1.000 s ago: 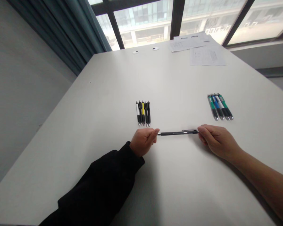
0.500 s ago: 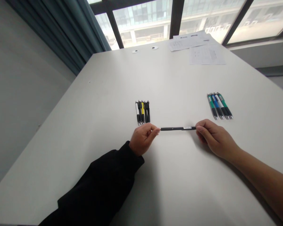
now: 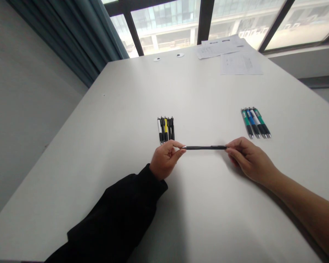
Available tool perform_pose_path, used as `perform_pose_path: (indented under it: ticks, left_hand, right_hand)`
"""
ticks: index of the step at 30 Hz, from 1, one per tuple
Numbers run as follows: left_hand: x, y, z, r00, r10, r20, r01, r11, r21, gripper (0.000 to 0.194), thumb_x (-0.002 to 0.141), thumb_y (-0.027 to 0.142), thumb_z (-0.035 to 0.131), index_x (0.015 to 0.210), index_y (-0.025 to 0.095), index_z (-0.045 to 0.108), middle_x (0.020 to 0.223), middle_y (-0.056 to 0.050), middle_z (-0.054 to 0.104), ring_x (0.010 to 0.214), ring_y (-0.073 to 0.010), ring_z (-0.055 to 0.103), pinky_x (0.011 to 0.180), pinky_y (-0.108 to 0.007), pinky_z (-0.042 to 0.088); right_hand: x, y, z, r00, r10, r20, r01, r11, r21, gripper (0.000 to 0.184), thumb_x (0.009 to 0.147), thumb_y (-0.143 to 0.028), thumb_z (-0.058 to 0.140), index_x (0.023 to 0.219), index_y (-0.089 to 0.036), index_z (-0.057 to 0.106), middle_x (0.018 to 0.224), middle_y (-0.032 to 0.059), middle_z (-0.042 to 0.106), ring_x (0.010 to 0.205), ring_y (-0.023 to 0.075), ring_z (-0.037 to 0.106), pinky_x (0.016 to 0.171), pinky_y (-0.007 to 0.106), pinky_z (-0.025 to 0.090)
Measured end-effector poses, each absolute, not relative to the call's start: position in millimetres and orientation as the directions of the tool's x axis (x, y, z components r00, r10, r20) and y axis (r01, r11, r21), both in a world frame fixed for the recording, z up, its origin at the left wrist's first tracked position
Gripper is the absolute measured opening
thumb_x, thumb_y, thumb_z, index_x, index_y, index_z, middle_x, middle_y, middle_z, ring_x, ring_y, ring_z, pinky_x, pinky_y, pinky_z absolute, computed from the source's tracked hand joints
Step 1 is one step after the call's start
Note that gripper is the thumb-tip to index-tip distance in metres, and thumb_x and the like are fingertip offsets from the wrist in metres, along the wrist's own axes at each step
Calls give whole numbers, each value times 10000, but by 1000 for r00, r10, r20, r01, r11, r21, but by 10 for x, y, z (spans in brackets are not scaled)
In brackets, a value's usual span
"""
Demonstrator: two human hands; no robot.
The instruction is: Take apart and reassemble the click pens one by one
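Note:
A slim black pen (image 3: pixel 205 147) lies level in the air between my hands, above the white table (image 3: pixel 98 120). My left hand (image 3: pixel 166 159), in a black sleeve, pinches one end between thumb and fingers. My right hand (image 3: pixel 248 159), with a bare forearm, pinches the other end. Just beyond my left hand, a tight row of several pens (image 3: pixel 166 129) in black, white and yellow lies on the table. Farther right, several green, blue and white pens (image 3: pixel 254 123) lie side by side.
Loose printed papers (image 3: pixel 239 64) lie at the far end of the table, and two small white discs (image 3: pixel 168 57) sit near its far edge. Beyond are large windows (image 3: pixel 164 27), with a dark teal curtain (image 3: pixel 65 36) at the left.
Both hands have carried the black pen slightly farther up the table. The pen has levelled from a slight tilt. Both rows of pens stay in place.

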State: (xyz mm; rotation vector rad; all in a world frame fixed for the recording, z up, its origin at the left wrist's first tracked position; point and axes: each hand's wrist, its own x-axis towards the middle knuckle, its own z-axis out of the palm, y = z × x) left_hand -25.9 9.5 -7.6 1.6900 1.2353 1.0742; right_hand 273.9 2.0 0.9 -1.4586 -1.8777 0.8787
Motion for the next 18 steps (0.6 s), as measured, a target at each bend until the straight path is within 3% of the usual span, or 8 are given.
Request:
perform_pose_path:
  ticks: [3, 5, 8, 10, 13, 15, 18]
  left_hand:
    - [-229, 114, -73, 193, 977, 93, 86, -111, 990, 303, 934, 461, 684, 1036, 177, 659, 566, 57, 549, 477, -94, 492, 476, -211, 363]
    - [-164, 116, -52, 221, 970, 100, -80, -84, 993, 341, 930, 491, 683, 1057, 176, 651, 721, -2, 667, 570, -108, 576, 514, -216, 421]
    - [-14, 67, -3, 343, 928, 143, -232, -64, 971, 351, 957, 504, 641, 1034, 163, 672, 1093, -115, 730, 905, -176, 698, 744, -273, 538]
    - [80, 1, 28, 433, 890, 146, -257, -34, 966, 353, 1001, 493, 570, 1008, 151, 660, 1062, -124, 736, 1001, -208, 705, 861, -323, 549]
    - [145, -100, 56, 493, 862, 122, -134, -64, 989, 336, 1049, 464, 475, 1056, 157, 612, 776, -41, 695, 736, -159, 690, 713, -288, 547]
    - [134, -136, 55, 463, 864, 198, 118, -282, 952, 289, 1040, 426, 513, 1039, 161, 631, 748, -19, 667, 661, -132, 635, 652, -258, 508]
    - [88, -136, 32, 516, 748, 418, 457, -653, 604, 219, 1010, 370, 592, 985, 175, 688, 825, -32, 683, 747, -144, 632, 686, -258, 483]
  right_hand:
    - [2711, -13, 20, -276, 960, 46, 564, 200, -801, 152, 1000, -375, 541, 972, -225, 549, 585, -43, 605, 475, 134, 524, 494, 260, 401]
    - [2631, -62, 48, -362, 932, 31, 526, 231, -818, 152, 1011, -366, 525, 963, -225, 556, 601, -36, 614, 492, 132, 533, 505, 254, 408]
    - [2456, -144, 98, -559, 829, 32, 462, 343, -818, 180, 1010, -351, 543, 886, -223, 569, 638, -22, 624, 529, 125, 533, 525, 245, 395]
    - [2369, -174, 117, -678, 733, 53, 420, 445, -791, 227, 979, -363, 611, 809, -217, 572, 668, -11, 635, 577, 129, 549, 568, 249, 400]
    - [2359, -161, 121, -713, 700, 39, 365, 417, -833, 322, 911, -467, 708, 777, -209, 569, 659, -25, 602, 545, 109, 491, 537, 236, 378]
    - [2410, -130, 118, -677, 735, 34, 324, 340, -883, 377, 900, -549, 694, 796, -206, 578, 649, -31, 584, 523, 102, 464, 502, 232, 364]
    - [2474, -93, 120, -615, 785, 73, 330, 341, -880, 402, 995, -537, 542, 783, -201, 597, 646, -17, 588, 559, 118, 509, 539, 245, 389]
